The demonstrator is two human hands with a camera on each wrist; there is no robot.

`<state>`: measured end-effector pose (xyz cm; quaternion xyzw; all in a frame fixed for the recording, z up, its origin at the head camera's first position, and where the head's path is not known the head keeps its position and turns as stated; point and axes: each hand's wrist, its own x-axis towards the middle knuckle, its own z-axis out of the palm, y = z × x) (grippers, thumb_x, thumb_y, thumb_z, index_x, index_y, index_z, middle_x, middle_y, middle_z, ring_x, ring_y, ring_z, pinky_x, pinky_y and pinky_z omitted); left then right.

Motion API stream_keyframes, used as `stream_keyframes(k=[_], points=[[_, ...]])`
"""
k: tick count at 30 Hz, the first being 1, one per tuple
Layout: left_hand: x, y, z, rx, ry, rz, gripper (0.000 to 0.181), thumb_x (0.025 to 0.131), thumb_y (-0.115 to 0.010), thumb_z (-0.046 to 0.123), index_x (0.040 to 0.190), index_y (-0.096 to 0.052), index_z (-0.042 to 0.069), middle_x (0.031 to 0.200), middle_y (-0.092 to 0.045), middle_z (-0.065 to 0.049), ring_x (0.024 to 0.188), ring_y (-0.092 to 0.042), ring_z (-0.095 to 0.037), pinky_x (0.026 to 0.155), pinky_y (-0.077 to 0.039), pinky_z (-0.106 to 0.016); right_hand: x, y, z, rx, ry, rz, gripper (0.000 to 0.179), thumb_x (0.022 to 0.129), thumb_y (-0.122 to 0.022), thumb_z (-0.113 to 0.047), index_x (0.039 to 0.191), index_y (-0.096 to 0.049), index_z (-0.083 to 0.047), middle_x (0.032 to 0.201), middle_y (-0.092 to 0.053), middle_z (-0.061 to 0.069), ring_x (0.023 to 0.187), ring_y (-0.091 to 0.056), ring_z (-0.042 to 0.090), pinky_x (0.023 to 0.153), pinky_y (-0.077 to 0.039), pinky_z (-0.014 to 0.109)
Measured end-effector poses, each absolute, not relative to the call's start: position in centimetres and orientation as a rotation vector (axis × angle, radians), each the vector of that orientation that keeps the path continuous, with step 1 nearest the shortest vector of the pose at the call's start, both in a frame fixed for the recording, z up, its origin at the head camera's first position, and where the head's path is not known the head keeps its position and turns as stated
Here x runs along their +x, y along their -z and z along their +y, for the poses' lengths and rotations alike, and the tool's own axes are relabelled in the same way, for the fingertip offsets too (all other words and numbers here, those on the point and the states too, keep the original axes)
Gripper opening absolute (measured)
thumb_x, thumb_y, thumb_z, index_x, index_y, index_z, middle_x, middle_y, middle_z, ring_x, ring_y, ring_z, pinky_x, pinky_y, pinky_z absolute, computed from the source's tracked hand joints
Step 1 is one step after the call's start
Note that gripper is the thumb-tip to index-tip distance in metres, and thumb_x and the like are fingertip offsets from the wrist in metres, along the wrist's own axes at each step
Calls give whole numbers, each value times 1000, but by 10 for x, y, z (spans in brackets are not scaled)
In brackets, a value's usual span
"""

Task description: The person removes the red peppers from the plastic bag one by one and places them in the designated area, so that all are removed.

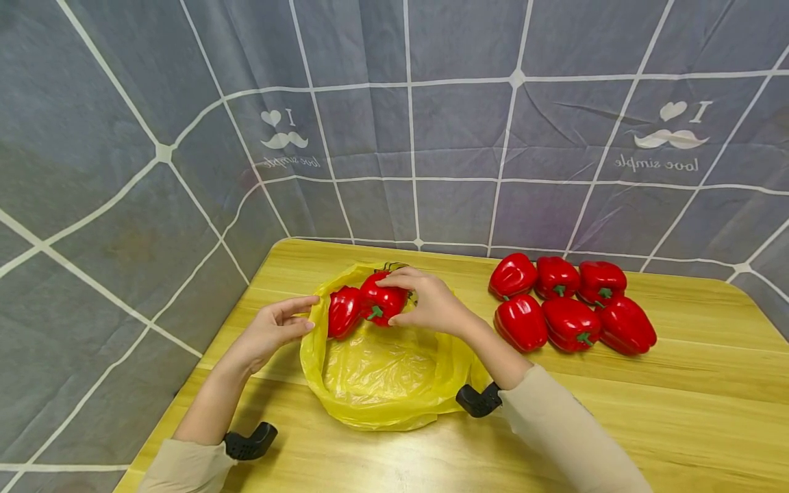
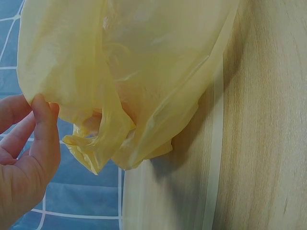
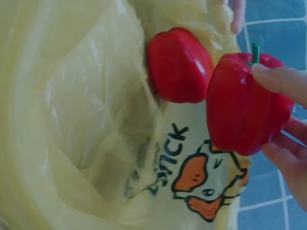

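Observation:
A yellow plastic bag [image 1: 382, 411] lies with its mouth spread wide on the wooden table. My left hand [image 1: 271, 332] pinches the bag's left rim between thumb and fingers; the left wrist view shows this hand [image 2: 33, 139] at the edge of the film. In my right hand [image 1: 431, 301] is a red bell pepper [image 1: 383, 300] with a green stem, held over the bag's far side. The right wrist view shows thumb and fingers around this pepper [image 3: 244, 105]. Another red bell pepper [image 1: 344, 312] rests inside the bag, to the left of the held one.
Several red bell peppers [image 1: 570, 322] stand in two rows on the right side of the table [image 1: 696, 411]. A grey cloth [image 1: 462, 137] with white lines hangs behind and to the left. Black wrist cameras [image 1: 251, 441] sit on both forearms.

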<state>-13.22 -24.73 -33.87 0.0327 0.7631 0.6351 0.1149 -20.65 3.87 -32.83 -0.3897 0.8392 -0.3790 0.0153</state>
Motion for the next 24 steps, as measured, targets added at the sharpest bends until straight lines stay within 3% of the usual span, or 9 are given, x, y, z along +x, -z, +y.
stream_keyframes(k=[4,10,24], points=[[-133,339,-248,90,-1854,2240,52,89,-58,0,135,-36,-14,136,-35,-34,91,-57,-5,77,-50,-19,-201,321,44,-1194,1306,2531,57,67,-83,-11,121,-63,-11,121,-58,8,107,-53,23,86,-49,40],[-132,338,-247,88,-1852,2249,52,89,-58,-1,134,-37,-15,135,-35,-34,90,-57,-5,77,-50,-18,-193,312,50,-1176,1460,2376,57,69,-82,-7,122,-61,-7,123,-57,6,110,-54,20,91,-47,32],[-131,335,-247,100,-1862,2242,52,89,-58,0,134,-36,-16,135,-35,-35,91,-56,-5,77,-49,-18,-179,288,71,-1089,1586,2236,58,69,-83,-13,123,-61,-11,127,-56,1,118,-48,17,95,-43,32]])
